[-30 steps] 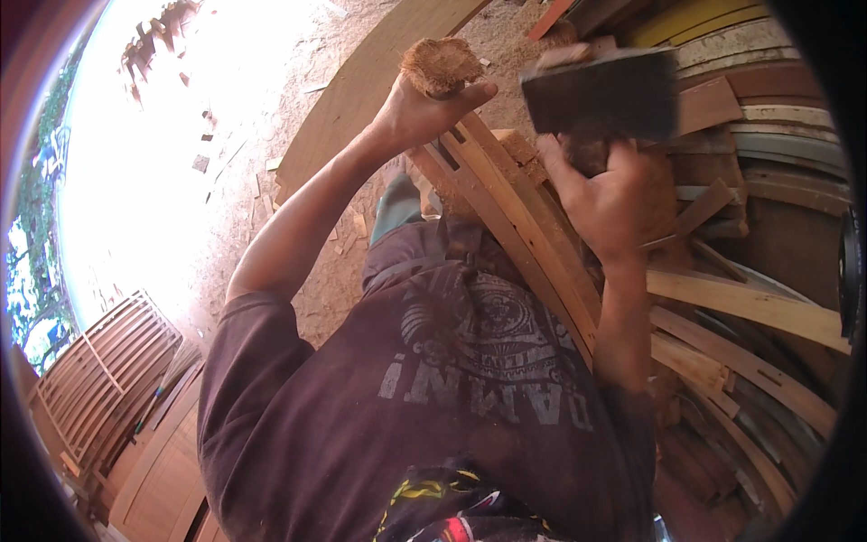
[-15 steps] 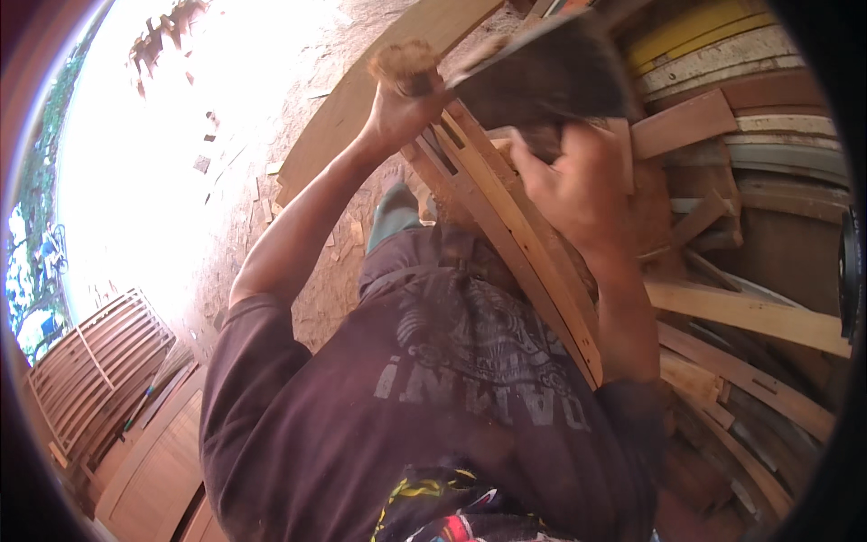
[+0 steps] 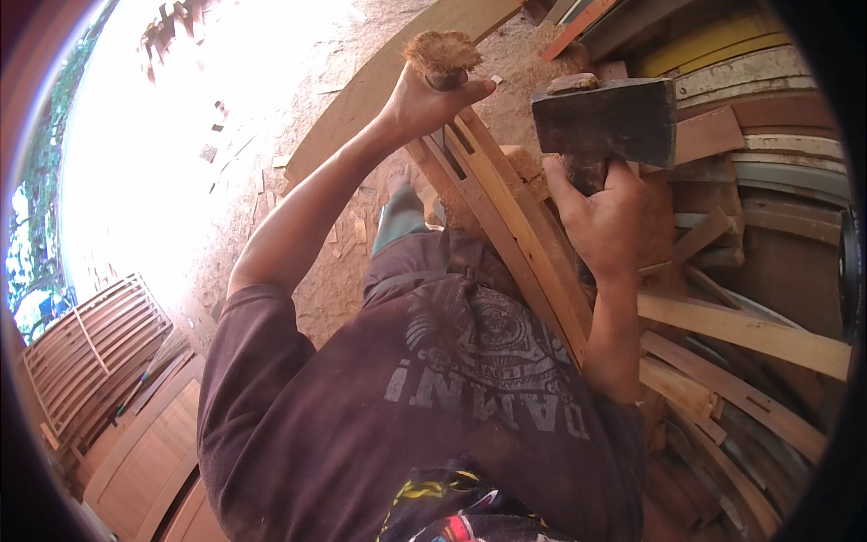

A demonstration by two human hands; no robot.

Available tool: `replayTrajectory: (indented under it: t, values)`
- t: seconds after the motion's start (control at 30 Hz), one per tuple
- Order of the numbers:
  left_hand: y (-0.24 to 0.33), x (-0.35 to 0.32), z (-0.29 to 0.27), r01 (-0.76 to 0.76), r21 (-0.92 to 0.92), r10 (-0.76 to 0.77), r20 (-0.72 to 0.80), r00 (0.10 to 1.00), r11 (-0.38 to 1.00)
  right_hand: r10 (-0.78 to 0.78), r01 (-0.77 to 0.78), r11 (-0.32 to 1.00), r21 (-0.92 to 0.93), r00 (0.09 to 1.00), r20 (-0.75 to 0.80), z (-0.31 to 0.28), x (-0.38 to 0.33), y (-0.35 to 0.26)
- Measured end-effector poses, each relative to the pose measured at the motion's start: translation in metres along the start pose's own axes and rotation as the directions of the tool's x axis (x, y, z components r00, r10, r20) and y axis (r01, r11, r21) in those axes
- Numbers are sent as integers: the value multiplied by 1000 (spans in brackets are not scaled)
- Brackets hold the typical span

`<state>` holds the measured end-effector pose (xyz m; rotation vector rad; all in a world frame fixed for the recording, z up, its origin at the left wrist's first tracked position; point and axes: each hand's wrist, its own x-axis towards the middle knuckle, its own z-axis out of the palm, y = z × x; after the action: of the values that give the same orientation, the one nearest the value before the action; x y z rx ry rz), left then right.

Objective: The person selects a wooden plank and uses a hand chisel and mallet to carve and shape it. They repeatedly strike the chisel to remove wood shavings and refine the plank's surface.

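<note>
My left hand (image 3: 429, 107) is wrapped round the handle of a chisel (image 3: 442, 56), its frayed, brushy wooden top sticking up above the fist and the thumb pointing right. Below, the chisel stands over slotted wooden bars (image 3: 506, 212) lying side by side in front of me; where its tip rests is hard to see. My right hand (image 3: 601, 212) grips the short handle of a hatchet (image 3: 605, 117) with a broad dark metal head. The hatchet is raised to the right of the chisel, apart from it.
Stacked planks and frame pieces (image 3: 745, 325) crowd the right side. A curved wooden board (image 3: 361, 99) lies beyond my left arm. Wood chips litter the dirt floor (image 3: 307, 312). At the lower left are a slatted wooden panel (image 3: 90, 348) and a door panel (image 3: 149, 443).
The hatchet has swung from beside the chisel top away to the right and toward me. My left hand and the chisel have shifted slightly right and up in view.
</note>
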<state>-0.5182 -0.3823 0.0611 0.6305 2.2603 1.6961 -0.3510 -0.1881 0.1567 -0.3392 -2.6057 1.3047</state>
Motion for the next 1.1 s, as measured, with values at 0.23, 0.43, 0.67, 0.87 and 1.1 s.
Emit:
replayTrajectory:
  t: [0.23,0.43,0.67,0.87,1.1]
  values:
    - [0,-3,4,8,21,-8,20,1000,1000,72,-76,990,115,997,40,6,-2,15]
    - [3,-3,5,27,36,-29,42,999,999,39,-42,993,110,999,28,7,-1,16]
    - [-9,-6,9,-163,121,154,78,985,979,-193,190,981,-46,979,-71,-3,11,-12]
    - [-4,-12,12,-480,62,476,62,877,875,-297,345,880,-326,936,188,26,26,-28]
    - [-20,-28,10,-445,126,446,25,895,886,-335,360,915,-183,929,155,25,31,-13]
